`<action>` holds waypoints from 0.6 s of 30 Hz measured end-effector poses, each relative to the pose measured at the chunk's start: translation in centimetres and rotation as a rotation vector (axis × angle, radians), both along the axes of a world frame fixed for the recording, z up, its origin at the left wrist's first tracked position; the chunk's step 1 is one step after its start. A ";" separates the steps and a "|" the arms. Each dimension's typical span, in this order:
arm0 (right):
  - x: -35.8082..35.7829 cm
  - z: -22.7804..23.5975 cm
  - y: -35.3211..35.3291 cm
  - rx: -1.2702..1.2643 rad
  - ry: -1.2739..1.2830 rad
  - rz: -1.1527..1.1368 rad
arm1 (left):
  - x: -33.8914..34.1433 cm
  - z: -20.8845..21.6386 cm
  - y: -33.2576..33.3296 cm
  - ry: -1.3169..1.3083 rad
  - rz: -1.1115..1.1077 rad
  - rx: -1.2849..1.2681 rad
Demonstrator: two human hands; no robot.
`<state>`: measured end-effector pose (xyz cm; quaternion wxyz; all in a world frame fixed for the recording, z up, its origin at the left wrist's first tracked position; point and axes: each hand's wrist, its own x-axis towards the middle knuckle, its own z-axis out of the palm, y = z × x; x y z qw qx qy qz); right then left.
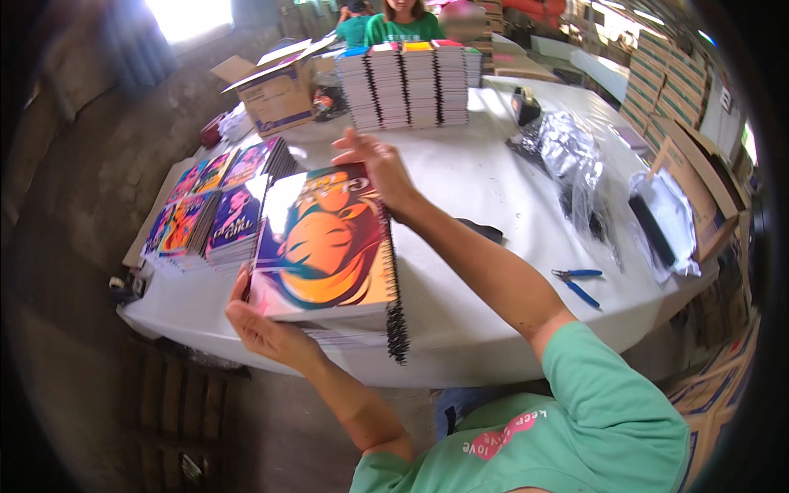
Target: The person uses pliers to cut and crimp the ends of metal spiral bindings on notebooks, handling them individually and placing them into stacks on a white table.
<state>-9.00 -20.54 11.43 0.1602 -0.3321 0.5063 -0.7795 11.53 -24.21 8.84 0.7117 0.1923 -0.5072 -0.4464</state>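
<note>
A stack of spiral notebooks (322, 255) is in front of me at the table's near side, its top cover showing an orange and purple illustrated face. Black coil binding (396, 316) runs down the stack's right side. My left hand (275, 335) grips the near left corner, its fingers partly hidden beneath. At the far right corner is my right hand (380, 168), against the edge with its fingers stretched out and apart. Left of the stack, several piles of similar colourful notebooks (234, 215) sit close together.
Tall notebook stacks (403, 86) stand at the far side, near a person in green (403, 29). An open carton (275, 94) is at far left, another (694, 185) at right. Blue-handled pliers (579, 286), clear plastic wrap (571, 152) and a tape dispenser (524, 105) lie on the white-covered table (460, 345).
</note>
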 end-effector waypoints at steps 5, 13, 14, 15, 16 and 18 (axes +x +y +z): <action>-0.3 -0.4 -1.0 0.224 0.162 0.012 | 0.4 -0.5 -0.7 -0.035 0.033 -0.004; -1.0 2.8 15.0 0.092 0.601 -0.034 | 0.2 4.2 10.7 0.567 0.340 -0.586; -1.5 3.1 19.3 0.082 0.616 0.058 | -2.3 4.6 14.0 0.786 0.384 -0.618; -2.2 2.4 23.8 0.083 0.627 0.095 | -4.3 3.7 17.4 0.858 0.200 -0.627; -2.6 1.5 28.2 0.066 0.642 0.145 | -5.6 1.9 20.2 0.585 0.101 -0.670; -1.6 1.2 37.7 0.077 0.707 0.057 | -7.3 -2.4 25.4 0.352 -0.570 -0.501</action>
